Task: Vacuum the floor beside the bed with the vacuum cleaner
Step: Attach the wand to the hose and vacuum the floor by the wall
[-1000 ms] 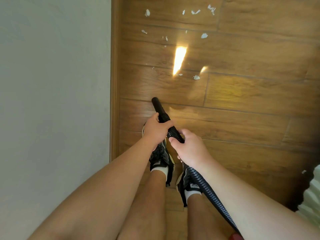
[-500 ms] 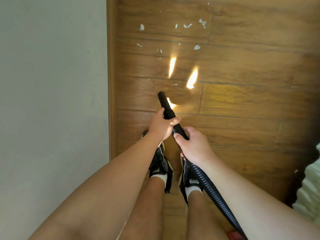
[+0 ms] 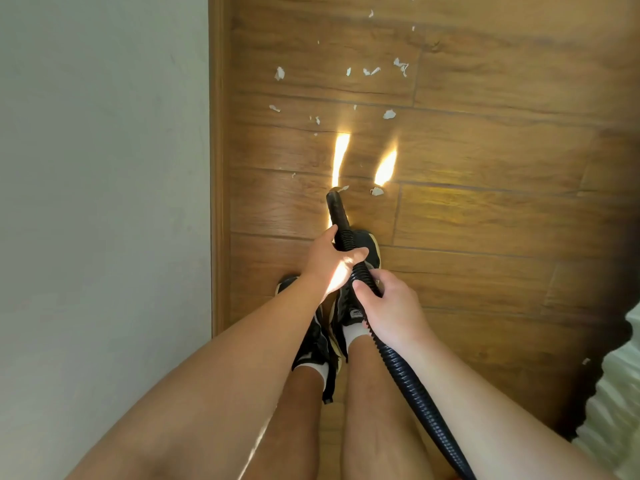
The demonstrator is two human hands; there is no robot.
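A black ribbed vacuum hose runs up from the lower right and ends in a smooth black nozzle pointing at the wooden floor. My left hand grips the hose just behind the nozzle. My right hand grips it a little lower. A white paper scrap lies right at the nozzle mouth, another scrap just to its right. Several more scraps are scattered farther ahead.
A pale wall with a wooden skirting board runs down the left. White bedding shows at the lower right edge. My black shoes with white socks stand under the hose. Two sun patches glare on the floor.
The nozzle has moved forward along the floor toward the scraps, with both hands still gripping the hose. One foot has stepped forward under the hose.
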